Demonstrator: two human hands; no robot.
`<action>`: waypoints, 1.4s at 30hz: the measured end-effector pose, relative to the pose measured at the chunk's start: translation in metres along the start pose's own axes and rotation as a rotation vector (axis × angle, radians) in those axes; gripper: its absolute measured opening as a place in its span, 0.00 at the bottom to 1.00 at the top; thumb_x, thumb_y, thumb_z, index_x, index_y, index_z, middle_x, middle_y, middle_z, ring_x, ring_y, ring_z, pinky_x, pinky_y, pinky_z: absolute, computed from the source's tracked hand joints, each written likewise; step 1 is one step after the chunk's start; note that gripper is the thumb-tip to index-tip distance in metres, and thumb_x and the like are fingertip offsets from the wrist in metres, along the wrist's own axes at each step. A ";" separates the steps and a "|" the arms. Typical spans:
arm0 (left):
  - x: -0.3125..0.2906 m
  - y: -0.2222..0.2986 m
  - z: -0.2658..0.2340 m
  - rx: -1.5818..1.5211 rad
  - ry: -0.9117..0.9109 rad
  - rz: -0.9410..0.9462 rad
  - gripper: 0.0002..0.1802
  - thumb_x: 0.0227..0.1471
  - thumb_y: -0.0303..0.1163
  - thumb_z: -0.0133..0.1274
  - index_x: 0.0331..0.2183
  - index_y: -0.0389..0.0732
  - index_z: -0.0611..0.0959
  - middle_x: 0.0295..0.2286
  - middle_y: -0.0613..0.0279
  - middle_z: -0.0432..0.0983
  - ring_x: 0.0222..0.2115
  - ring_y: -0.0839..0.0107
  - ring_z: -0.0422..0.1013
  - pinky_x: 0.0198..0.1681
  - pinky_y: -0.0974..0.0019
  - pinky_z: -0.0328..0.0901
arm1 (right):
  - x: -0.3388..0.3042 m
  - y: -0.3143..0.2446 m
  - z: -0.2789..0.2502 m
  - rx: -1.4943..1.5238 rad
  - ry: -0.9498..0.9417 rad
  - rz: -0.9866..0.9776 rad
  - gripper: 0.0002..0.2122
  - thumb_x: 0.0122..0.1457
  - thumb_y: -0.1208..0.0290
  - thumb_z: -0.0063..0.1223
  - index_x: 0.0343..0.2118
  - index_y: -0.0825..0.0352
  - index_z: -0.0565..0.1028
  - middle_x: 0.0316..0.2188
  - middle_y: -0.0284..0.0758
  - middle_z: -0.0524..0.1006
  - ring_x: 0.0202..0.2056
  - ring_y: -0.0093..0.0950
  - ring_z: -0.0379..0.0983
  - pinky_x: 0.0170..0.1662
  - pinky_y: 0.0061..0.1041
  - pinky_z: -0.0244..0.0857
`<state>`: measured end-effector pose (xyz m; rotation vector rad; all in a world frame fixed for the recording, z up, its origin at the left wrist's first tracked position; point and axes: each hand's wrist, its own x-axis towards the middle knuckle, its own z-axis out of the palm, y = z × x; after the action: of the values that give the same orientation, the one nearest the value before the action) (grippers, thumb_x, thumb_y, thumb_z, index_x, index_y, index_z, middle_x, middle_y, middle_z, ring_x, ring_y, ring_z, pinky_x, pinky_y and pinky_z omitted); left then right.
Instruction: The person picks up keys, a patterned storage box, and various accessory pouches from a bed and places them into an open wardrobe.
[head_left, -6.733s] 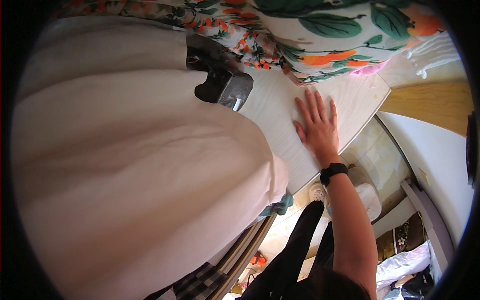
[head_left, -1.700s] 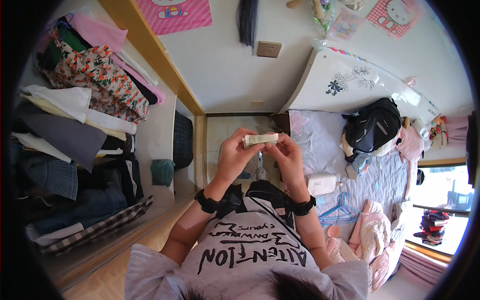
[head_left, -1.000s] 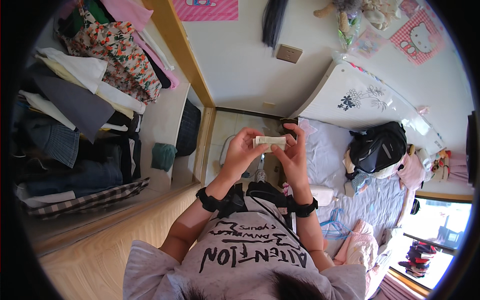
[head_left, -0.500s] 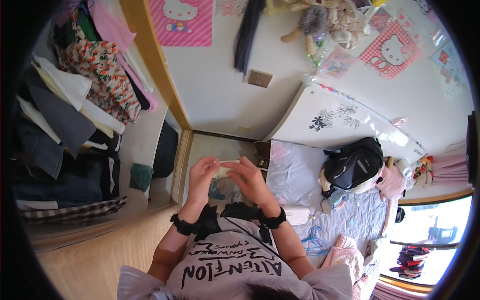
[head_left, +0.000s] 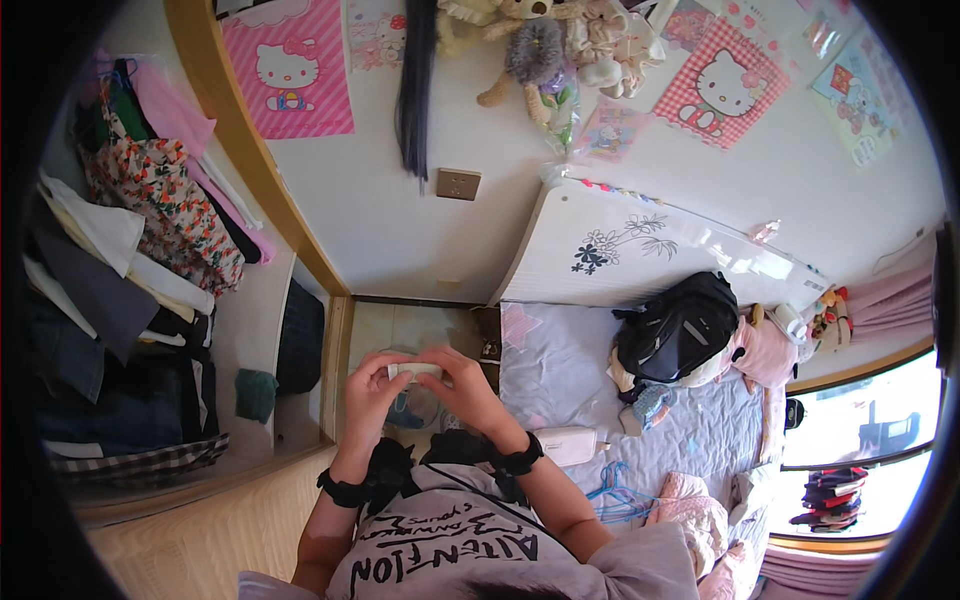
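Observation:
In front of my body I hold a small white, oblong thing [head_left: 414,371], and its exact kind is too small to make out. My left hand [head_left: 371,388] grips its left end with the fingers closed. The right end is pinched between the thumb and fingers of my right hand [head_left: 462,388], which partly cover it. Below my hands are the floor and a bluish item [head_left: 405,411], partly hidden by my wrists.
To the left is an open wardrobe with hanging clothes, among them a floral dress [head_left: 165,200], and a dark green cloth [head_left: 256,395] on its ledge. On the right, the bed [head_left: 560,360] carries a black backpack [head_left: 680,325], a white case [head_left: 565,446] and blue hangers [head_left: 620,490].
My view has turned so the room sits further left in the picture. Both hands have come down and closer in around the white thing, which now shows as a compact oblong.

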<state>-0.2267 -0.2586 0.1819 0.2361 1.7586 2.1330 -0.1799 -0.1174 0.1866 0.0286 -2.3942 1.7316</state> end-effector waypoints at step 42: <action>-0.015 -0.020 -0.204 -0.545 0.979 -0.059 0.06 0.44 0.33 0.46 0.23 0.40 0.73 0.21 0.70 0.66 0.26 0.81 0.62 0.32 0.77 0.57 | 0.107 -0.004 0.282 0.747 -0.448 0.647 0.04 0.50 0.74 0.44 0.24 0.68 0.69 0.20 0.25 0.67 0.25 0.12 0.58 0.29 0.11 0.52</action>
<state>-0.2812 -0.4472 0.1210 -1.1502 1.4013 2.7883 -0.3233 -0.3749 0.1229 -0.3184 -1.9479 3.1284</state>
